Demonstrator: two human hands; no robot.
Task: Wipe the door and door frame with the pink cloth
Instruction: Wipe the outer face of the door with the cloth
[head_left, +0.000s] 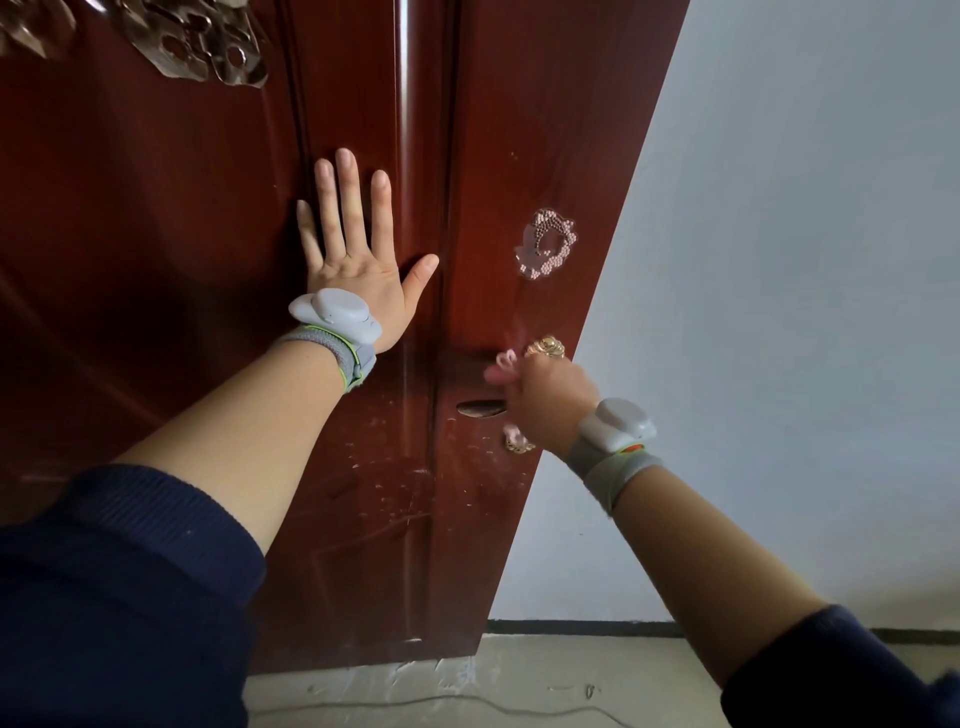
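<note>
Though blurred, pink cloth at door.

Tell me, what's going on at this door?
A person is cleaning a red-brown door. The left hand lies flat against it with its fingers spread. The right hand grips a bunched pink cloth by the handle, close to the door's edge.

Soft even light, glare streak down the door, right hand motion-blurred.
</note>
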